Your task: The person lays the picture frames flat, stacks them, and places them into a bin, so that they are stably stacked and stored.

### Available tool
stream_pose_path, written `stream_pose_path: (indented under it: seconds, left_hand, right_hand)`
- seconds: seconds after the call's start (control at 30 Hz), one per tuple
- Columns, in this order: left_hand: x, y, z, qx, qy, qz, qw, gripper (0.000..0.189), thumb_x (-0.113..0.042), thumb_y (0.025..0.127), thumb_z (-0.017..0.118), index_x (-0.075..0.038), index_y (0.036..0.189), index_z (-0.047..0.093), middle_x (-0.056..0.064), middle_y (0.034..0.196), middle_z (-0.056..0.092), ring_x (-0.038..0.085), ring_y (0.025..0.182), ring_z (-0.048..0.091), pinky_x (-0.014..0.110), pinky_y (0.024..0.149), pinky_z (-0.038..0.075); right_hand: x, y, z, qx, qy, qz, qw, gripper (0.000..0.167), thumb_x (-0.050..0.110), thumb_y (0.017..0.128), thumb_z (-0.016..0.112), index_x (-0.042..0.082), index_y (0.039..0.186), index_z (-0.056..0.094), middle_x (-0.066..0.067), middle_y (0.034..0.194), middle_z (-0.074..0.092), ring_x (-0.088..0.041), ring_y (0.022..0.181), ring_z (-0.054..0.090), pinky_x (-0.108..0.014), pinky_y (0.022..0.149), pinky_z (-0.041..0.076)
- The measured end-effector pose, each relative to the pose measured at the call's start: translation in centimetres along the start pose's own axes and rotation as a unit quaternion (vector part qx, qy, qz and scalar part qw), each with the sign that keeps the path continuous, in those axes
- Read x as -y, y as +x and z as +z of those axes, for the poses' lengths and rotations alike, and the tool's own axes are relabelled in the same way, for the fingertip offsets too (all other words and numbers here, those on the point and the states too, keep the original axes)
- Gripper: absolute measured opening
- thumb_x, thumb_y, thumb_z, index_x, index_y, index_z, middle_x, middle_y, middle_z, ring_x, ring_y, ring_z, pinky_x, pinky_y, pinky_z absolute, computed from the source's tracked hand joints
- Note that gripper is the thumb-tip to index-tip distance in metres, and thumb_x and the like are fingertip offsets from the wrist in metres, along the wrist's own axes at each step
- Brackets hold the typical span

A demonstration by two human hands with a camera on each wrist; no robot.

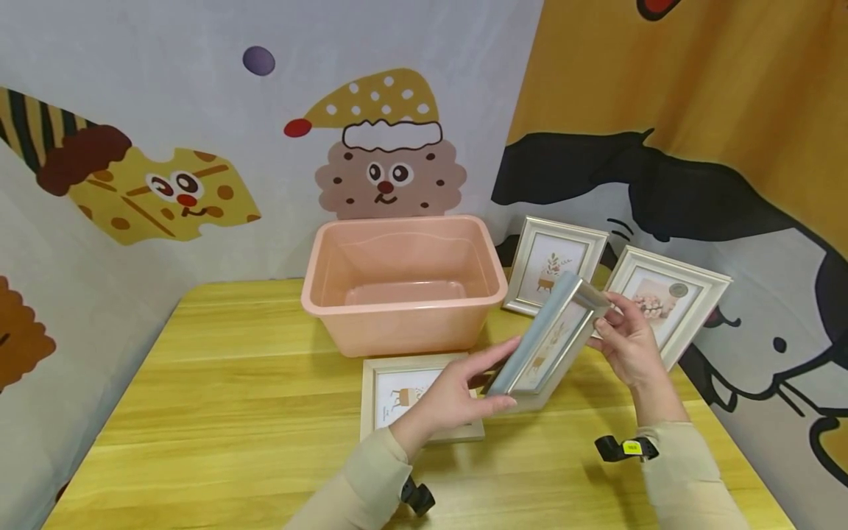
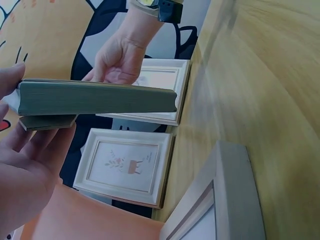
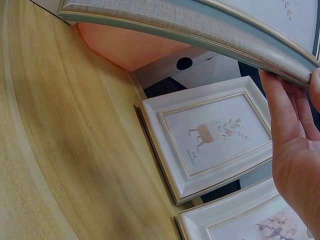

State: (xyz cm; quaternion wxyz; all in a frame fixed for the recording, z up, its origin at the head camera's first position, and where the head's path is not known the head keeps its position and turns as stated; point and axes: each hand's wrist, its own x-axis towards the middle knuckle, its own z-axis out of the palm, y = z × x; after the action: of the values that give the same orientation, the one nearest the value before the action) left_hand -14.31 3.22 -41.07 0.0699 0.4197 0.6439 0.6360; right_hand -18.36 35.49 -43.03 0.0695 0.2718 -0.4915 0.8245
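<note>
A blue-grey picture frame [image 1: 538, 333] is held tilted above the table between both hands. My left hand [image 1: 445, 403] grips its lower left edge, thumb on one side and fingers on the other. At the upper right edge, my right hand [image 1: 629, 342] pinches it between thumb and fingers. The left wrist view catches the held frame edge-on, with a small stand piece [image 2: 47, 122] beneath, against the left fingers. Below the left hand lies a pale frame [image 1: 369, 401] flat on the table, partly covered by that hand.
A pink plastic tub [image 1: 404, 327] stands at the back middle of the wooden table [image 1: 218, 383]. Right of it, a white frame [image 1: 525, 258] leans upright against the printed curtain, beside a second white frame [image 1: 695, 316] partly behind the right hand.
</note>
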Motion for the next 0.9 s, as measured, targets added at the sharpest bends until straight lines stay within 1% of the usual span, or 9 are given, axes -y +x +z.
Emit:
stream_pose_path:
  seconds: [0.13,0.27,0.4,0.57,0.63,0.77,0.9]
  left_hand:
    - [0.2,-0.3,0.1,0.004,-0.006,-0.002,1.0000,0.078,0.004,0.086,0.074,-0.013,0.153,0.039,0.002,0.153,0.043,0.017,0.128,0.052,0.032,0.100,0.049]
    - [0.4,-0.7,0.1,0.007,-0.013,0.007,0.9999,0.078,0.006,0.085,0.073,-0.011,0.153,0.038,0.004,0.153,0.043,0.019,0.130,0.050,0.035,0.101,0.049]
    - [0.8,-1.3,-0.1,0.000,-0.013,0.013,0.9998,0.075,0.006,0.086,0.072,-0.008,0.152,0.040,0.008,0.151,0.046,0.021,0.126,0.053,0.036,0.099,0.050]
    - [1.4,-2.1,-0.6,-0.021,-0.015,0.008,0.9996,0.068,0.004,0.087,0.072,-0.004,0.148,0.045,0.013,0.141,0.055,0.027,0.117,0.060,0.039,0.095,0.053]
    - [1.6,-2.4,-0.7,-0.030,-0.015,0.003,0.9994,0.065,0.004,0.088,0.072,-0.003,0.147,0.046,0.014,0.138,0.057,0.027,0.114,0.062,0.039,0.095,0.053]
    - [1.9,-3.0,-1.0,-0.049,-0.021,-0.007,0.9985,0.062,0.006,0.088,0.070,-0.002,0.145,0.048,0.016,0.138,0.057,0.028,0.113,0.063,0.037,0.095,0.053]
    - [2.1,-3.6,-1.3,-0.079,-0.021,-0.022,0.9964,0.057,0.004,0.089,0.070,-0.002,0.142,0.052,0.015,0.138,0.058,0.026,0.110,0.064,0.036,0.092,0.055]
  right_hand:
    - [-0.1,-0.1,0.0,-0.013,-0.004,0.000,0.9999,0.046,-0.019,0.097,0.040,0.008,0.129,0.060,-0.010,0.116,0.068,-0.021,0.097,0.069,-0.035,0.075,0.061]
    - [-0.1,-0.2,0.0,-0.017,0.007,0.001,0.9998,0.046,-0.019,0.096,0.041,0.007,0.129,0.060,-0.010,0.115,0.069,-0.021,0.096,0.070,-0.035,0.074,0.060]
    - [-0.3,-0.2,0.2,-0.025,0.011,0.002,0.9996,0.046,-0.019,0.096,0.042,0.007,0.129,0.060,-0.010,0.114,0.069,-0.020,0.095,0.070,-0.034,0.074,0.060]
    - [-0.6,-0.4,0.3,-0.036,0.026,0.005,0.9990,0.044,-0.021,0.095,0.043,0.003,0.128,0.060,-0.012,0.112,0.069,-0.021,0.094,0.070,-0.035,0.073,0.061]
    - [-0.8,-0.4,0.3,-0.038,0.037,0.005,0.9986,0.044,-0.022,0.095,0.040,0.000,0.129,0.058,-0.013,0.112,0.069,-0.022,0.094,0.070,-0.035,0.072,0.061]
    - [-1.1,-0.4,0.4,-0.044,0.046,0.004,0.9979,0.045,-0.023,0.095,0.038,-0.001,0.129,0.058,-0.014,0.109,0.069,-0.021,0.092,0.069,-0.035,0.072,0.061]
    - [-1.4,-0.4,0.6,-0.036,0.051,0.005,0.9980,0.045,-0.022,0.095,0.041,0.001,0.130,0.058,-0.013,0.106,0.068,-0.019,0.091,0.067,-0.035,0.073,0.061]
